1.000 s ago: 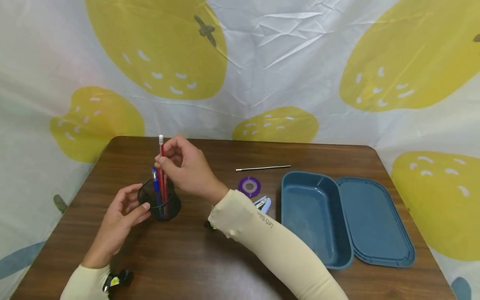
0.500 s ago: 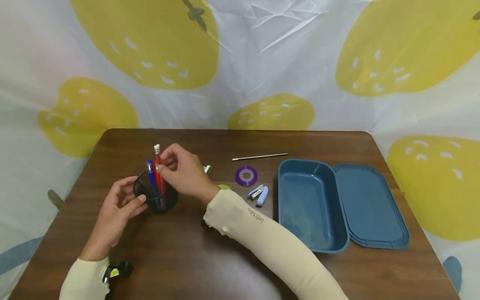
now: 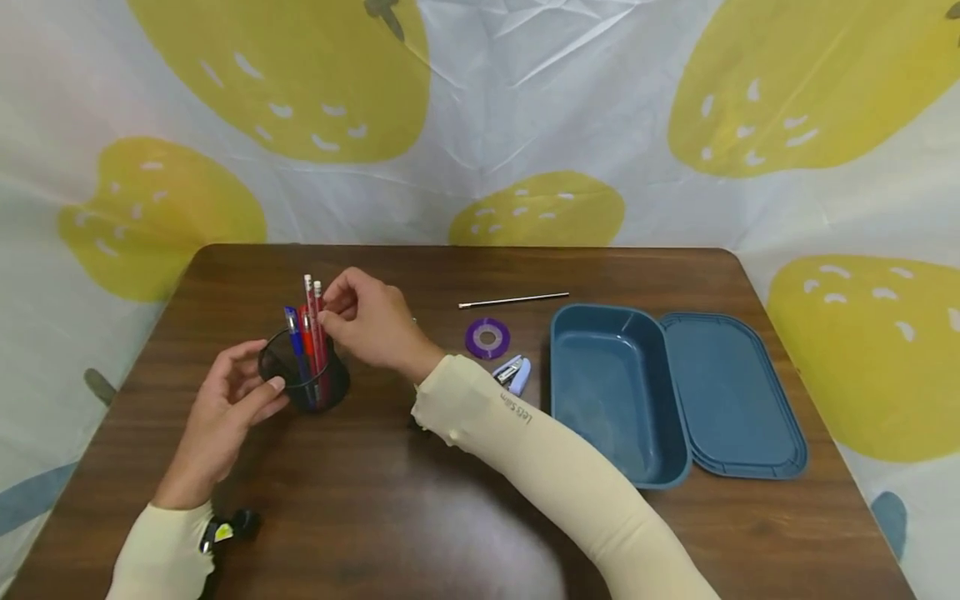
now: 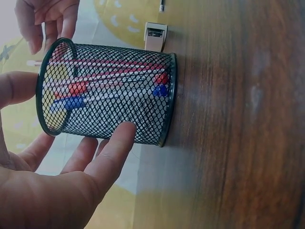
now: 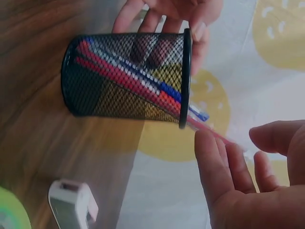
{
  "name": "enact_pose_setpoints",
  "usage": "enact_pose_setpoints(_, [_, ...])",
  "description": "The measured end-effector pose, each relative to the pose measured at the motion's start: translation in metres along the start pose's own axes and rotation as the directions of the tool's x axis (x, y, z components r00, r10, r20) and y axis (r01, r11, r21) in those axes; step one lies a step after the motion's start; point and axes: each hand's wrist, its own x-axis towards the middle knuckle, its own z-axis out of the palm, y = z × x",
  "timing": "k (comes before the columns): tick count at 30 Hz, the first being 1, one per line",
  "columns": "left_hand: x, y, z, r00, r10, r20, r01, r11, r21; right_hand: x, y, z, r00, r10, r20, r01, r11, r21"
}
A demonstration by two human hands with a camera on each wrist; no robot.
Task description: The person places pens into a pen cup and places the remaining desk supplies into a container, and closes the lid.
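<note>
A black mesh pen holder stands upright on the table at the left. My left hand holds it, thumb near the rim and fingers round its side. Inside lean a blue pen, a red pen and two red pencils with white eraser ends up. My right hand is beside the pencil tops. In the right wrist view, a gap shows between its thumb and fingers, close to a pencil's end. The mesh lets the pen caps show through in the left wrist view.
A purple tape roll, a light blue stapler and a thin silvery stick lie mid-table. To the right are an open blue box and its lid. A small white object and a green round thing lie near my right hand.
The red pencil in my right hand has gone down into the pen holder, and the fingers have parted from it. My left hand stays on the holder. The head view has tilted down slightly.
</note>
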Motion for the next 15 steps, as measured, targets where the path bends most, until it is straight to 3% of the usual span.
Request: enact_pose_setpoints(15, [-0.007, 0.000, 0.002, 1.000, -0.017, 0.002, 0.017, 1.000, 0.009, -0.001, -0.001, -0.046, 0.985, 0.001, 0.174, 0.018, 0.994, -0.107])
